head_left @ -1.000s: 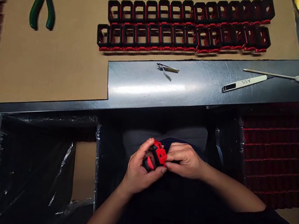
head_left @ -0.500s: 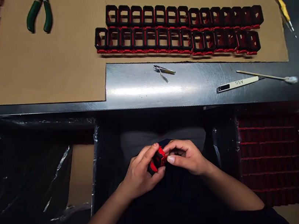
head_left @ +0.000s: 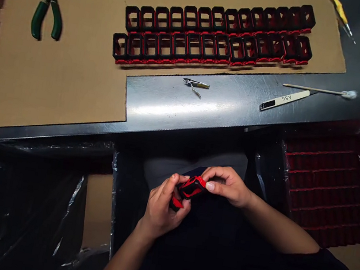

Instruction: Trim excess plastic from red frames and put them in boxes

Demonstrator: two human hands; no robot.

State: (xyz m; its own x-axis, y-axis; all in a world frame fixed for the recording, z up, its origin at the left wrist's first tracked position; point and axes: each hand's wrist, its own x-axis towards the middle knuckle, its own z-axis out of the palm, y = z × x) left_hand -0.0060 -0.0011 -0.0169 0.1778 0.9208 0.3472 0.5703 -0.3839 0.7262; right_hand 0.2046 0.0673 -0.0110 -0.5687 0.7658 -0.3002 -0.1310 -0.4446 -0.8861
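Between my two hands, above my lap, is a small black-and-red plastic frame (head_left: pixel 193 188), held tilted. My left hand (head_left: pixel 164 204) is closed around its left side, and a red flap shows low between the fingers. With thumb and forefinger, my right hand (head_left: pixel 228 187) pinches the frame's upper right corner. Part of the frame is hidden by the fingers. Two rows of like frames, an upper row (head_left: pixel 203 18) and a lower row (head_left: pixel 194 47), stand on cardboard (head_left: pixel 78 71) on the metal table (head_left: pixel 158 98) beyond my hands.
Green-handled cutting pliers (head_left: pixel 47 11) lie on the cardboard. Nail clippers (head_left: pixel 196 85), a white-handled knife marked A55 (head_left: pixel 285 100), a cotton swab (head_left: pixel 320 90) and a yellow-handled tool (head_left: pixel 342 17) lie to the right. Plastic-lined boxes stand either side; the right box (head_left: pixel 326 191) holds rows of red-and-black parts.
The frame has turned so its long side shows more. My left hand has shifted slightly left, and my right hand now grips the frame's upper right corner.
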